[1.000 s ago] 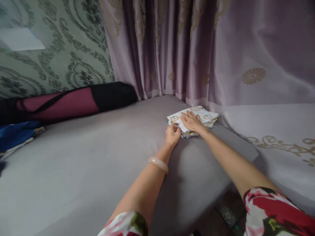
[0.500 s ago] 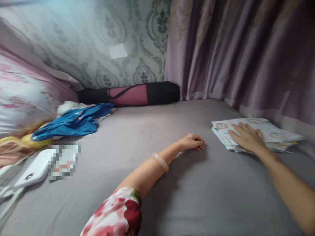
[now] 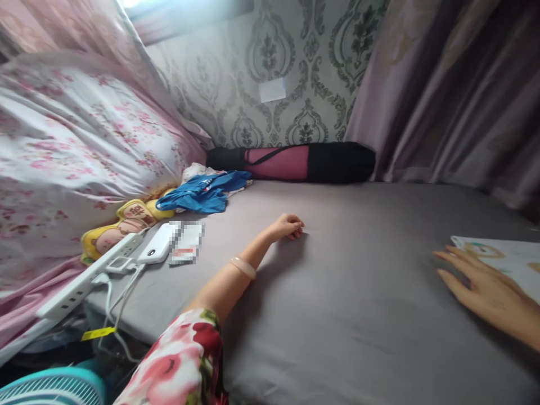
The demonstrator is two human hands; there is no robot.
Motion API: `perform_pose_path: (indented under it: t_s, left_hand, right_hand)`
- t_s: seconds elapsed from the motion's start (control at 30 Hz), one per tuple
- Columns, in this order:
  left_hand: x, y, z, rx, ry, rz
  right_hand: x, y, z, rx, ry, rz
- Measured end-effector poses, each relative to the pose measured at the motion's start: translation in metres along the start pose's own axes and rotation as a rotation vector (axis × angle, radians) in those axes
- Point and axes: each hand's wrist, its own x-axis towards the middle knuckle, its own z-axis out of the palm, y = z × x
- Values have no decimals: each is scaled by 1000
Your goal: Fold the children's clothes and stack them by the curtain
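My left hand (image 3: 289, 226) rests on the grey bed sheet (image 3: 363, 292) with its fingers curled in; nothing shows in it. A pale bangle (image 3: 243, 268) circles that forearm. At the right edge, my right hand (image 3: 485, 287) is open, fingers spread, beside and partly over a folded white printed cloth (image 3: 506, 253). Whether the palm presses on the cloth I cannot tell. The cloth runs out of view on the right.
A black and maroon long bag (image 3: 278, 163) lies along the wall. At the left are a blue garment (image 3: 198, 191), a yellow plush toy (image 3: 135, 219), a white power bank (image 3: 159, 244), a power strip (image 3: 88, 278) with cables, and a turquoise fan (image 3: 54, 388) beyond the bed's edge.
The view has swung left, bringing the power strip and fan into sight. My right hand, flat on the folded cloth before, now sits at its near left corner. My left hand stays curled on the sheet.
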Motion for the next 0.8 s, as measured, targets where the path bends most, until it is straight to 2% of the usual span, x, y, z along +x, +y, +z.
perform_pose_path:
  t_s: [0.1,0.23,0.37,0.47,0.53,0.63,0.8]
  left_hand:
    - [-3,-1,-44,-67,339,-30]
    - [-7,-7,-113,-133,693,-13]
    - [-18,-14,-181,-178,1000,-27]
    - [-29,-19,-221,-194,1206,-67]
    - [-35,-23,-241,-201,1325,-102]
    - [-40,-28,-260,-209,1444,-140]
    - [-37,-31,-273,-235,1470,-181]
  right_hand:
    - [1,-37,20,105,-44,-129]
    - [-1,-76,46,204,-102,-212]
    - [-6,-93,62,244,-60,-294]
    - [-9,-95,67,219,-3,-324]
    - [-9,-93,69,183,12,-334]
    - [-9,-92,71,142,28,-359]
    - [-8,-92,73,122,58,-396]
